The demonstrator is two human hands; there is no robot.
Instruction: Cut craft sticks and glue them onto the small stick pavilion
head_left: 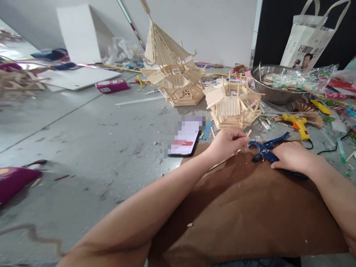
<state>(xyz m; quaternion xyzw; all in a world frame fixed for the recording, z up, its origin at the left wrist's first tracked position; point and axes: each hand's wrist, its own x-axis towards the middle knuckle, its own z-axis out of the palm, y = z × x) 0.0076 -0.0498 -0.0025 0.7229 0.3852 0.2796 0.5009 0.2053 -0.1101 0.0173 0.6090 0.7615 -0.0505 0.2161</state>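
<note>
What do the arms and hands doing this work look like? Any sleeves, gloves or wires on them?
They are human. The left grip and right grip are five-fingered hands with no gloves and no rings that I can make out. The left arm and right arm show no sleeves, watch, bracelet, markings or attached cables.

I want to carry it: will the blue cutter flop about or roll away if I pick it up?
The blue cutter should feel stiff, since it looks thick. Its spread handles might swing, though, around the pivot. Rolling seems unlikely, given that forked shape.
</note>
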